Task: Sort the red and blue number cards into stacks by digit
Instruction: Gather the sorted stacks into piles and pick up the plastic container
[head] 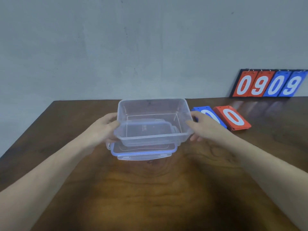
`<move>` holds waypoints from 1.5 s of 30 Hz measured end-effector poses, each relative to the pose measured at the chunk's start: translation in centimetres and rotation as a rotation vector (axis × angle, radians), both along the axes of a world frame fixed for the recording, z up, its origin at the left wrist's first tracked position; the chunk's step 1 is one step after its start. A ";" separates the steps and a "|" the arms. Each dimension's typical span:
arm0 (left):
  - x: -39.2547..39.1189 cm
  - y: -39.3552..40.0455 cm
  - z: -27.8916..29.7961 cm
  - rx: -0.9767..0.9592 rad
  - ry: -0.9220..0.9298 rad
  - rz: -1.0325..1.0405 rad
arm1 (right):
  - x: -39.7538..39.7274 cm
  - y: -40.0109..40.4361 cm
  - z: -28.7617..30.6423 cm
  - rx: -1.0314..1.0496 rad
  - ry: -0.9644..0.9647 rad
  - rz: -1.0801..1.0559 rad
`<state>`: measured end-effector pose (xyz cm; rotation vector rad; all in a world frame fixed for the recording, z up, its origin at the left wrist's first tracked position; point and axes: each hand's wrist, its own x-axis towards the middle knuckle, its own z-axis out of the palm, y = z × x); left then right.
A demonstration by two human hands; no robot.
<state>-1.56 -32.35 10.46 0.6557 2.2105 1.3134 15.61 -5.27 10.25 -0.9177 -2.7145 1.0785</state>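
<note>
I hold a clear plastic container just above the table, empty inside. My left hand grips its left side and my right hand grips its right side. Under it lies its lid with a blue seal, flat on the table. To the right, a blue card stack showing a 0 is partly hidden by my right hand. Beside that lies a red card stack, also showing a 0.
A scoreboard leans against the wall at the back right, showing red 0 and 9, then blue 0 and 9. The wooden table ends at its left edge near the wall, with a grey wall behind.
</note>
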 end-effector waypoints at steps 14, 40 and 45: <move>12.8 15.2 0.4 -0.060 -0.185 -0.481 | 17.9 12.1 1.9 0.043 -0.206 -0.255; 16.9 43.5 -0.2 -0.074 -0.194 0.031 | 8.6 33.5 -1.7 -0.593 -0.065 -0.090; 15.3 46.1 -2.1 -0.171 -0.229 0.084 | 5.4 33.2 -2.8 -0.732 -0.054 -0.083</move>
